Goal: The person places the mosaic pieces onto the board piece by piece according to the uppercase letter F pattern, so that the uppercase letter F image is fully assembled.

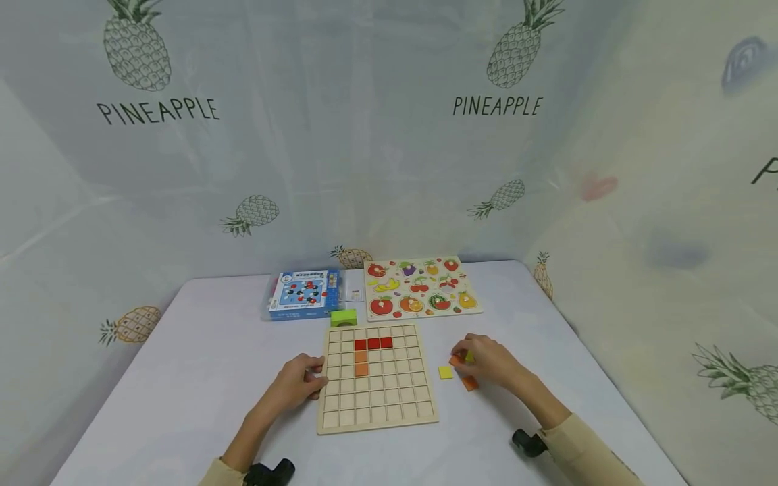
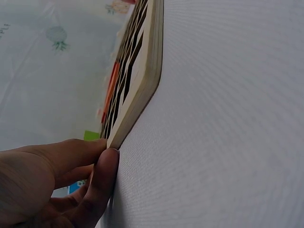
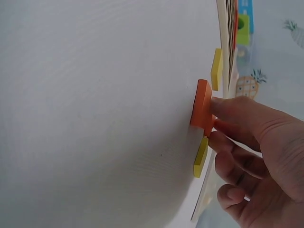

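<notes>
A person's left hand [image 1: 298,378] pinches the left edge of a wooden grid board [image 1: 389,398] lying flat on a white tabletop [image 1: 200,378], while the right hand [image 1: 486,358], fingers bent, holds an orange tile [image 1: 456,361] between thumb and fingertips to the right of the board. A second orange tile [image 1: 470,383] lies just beside that hand, with one yellow tile [image 1: 446,372] nearer the board and another yellow tile [image 3: 200,157] by the fingers. On the grid, three red tiles [image 1: 373,343] form a row, and two orange squares [image 1: 361,369] run down from its left end. Beyond the board sit a green block [image 1: 344,316], a blue box [image 1: 304,295] and a fruit-decorated board [image 1: 428,316], before a pineapple-print cloth [image 1: 365,135]
</notes>
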The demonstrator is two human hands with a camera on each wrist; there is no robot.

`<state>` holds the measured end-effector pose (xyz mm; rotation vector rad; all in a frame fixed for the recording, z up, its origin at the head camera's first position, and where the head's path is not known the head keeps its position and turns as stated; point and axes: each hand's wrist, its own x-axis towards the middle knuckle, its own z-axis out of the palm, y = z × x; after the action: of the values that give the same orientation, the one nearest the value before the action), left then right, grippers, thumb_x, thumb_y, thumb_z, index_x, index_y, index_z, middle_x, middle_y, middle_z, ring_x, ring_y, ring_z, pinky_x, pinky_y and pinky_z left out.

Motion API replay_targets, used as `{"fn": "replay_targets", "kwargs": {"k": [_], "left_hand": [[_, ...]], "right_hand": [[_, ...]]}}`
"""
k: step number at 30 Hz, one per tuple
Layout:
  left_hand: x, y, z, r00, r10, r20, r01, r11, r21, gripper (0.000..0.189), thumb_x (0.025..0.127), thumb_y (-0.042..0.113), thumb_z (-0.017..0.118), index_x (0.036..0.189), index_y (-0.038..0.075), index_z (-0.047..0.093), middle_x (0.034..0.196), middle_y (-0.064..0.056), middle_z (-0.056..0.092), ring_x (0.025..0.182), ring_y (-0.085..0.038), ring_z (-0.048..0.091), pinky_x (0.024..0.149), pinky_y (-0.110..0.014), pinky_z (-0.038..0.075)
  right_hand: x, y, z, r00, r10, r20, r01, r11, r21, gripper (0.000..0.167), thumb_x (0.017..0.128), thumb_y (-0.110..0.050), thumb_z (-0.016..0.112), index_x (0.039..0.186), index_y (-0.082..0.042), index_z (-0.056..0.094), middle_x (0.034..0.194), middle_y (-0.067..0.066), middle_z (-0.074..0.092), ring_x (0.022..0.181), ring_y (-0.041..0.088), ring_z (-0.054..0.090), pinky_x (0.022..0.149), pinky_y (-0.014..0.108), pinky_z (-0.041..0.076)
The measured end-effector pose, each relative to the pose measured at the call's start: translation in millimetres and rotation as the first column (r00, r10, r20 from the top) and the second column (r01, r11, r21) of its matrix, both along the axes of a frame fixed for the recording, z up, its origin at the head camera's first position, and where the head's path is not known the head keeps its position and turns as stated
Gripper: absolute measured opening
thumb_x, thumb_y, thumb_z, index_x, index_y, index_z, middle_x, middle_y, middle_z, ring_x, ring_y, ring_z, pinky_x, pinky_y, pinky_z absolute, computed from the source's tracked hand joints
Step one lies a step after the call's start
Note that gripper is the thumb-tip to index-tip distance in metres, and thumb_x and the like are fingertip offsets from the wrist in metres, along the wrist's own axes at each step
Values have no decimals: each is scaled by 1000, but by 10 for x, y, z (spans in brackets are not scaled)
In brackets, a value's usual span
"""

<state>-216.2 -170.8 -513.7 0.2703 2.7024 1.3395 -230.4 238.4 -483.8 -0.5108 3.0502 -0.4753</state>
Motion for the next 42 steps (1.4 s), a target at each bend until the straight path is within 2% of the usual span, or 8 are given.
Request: {"fn": "replay_targets", "kwargs": {"k": [7,21,27,30,38,42], "left_hand": [[0,-15,0,1000,-12,-7,12,1000,-1,46,85,2,72,127,-8,60,97,-10,59,61,-11,59,50,-20,52],[-10,-45,-2,999,-29,-19,29,999,16,46,85,3,73,127,-10,59,96,-11,59,61,-11,59,50,-20,52],[-6,-44,-22,1000,-27,-15,27,999,22,46,84,3,73,127,-9,59,97,-12,59,62,-11,60,50,-20,53],[-8,-39,-18,1000,-25,-7,25,999,25,46,85,3,73,127,-9,59,97,-12,59,62,-12,60,50,-21,53],[-3,-31,-1,999,-35,-10,35,999,19,47,85,3,72,129,-8,59,95,-10,58,61,-13,59,50,-21,52],[3,-33,5,999,-33,-8,33,999,19,47,85,3,72,129,-8,59,95,-10,57,61,-13,58,50,-21,53]], "right_hand": [[0,-6,11,1000,30,7,-29,999,-29,20,79,-24,81,96,-17,74,86,-9,64,77,9,55,67,20,49],[-33,-22,18,999,42,-14,-42,999,-26,21,80,-24,80,97,-16,73,86,-8,64,76,9,55,66,21,49],[-26,-78,47,990,121,-79,-123,992,-31,21,81,-23,80,98,-13,73,87,-6,65,79,11,59,71,26,51],[-20,-140,69,983,154,-100,-159,987,-37,21,81,-23,79,99,-12,73,88,-6,65,79,12,59,69,24,50],[-22,-328,70,980,170,-102,-176,983,-46,23,80,-22,79,101,-15,74,90,-7,64,79,11,59,69,22,50],[-35,-432,51,972,210,-105,-217,975,-54,22,81,-21,78,101,-15,73,91,-7,65,79,11,59,69,23,50]]}}
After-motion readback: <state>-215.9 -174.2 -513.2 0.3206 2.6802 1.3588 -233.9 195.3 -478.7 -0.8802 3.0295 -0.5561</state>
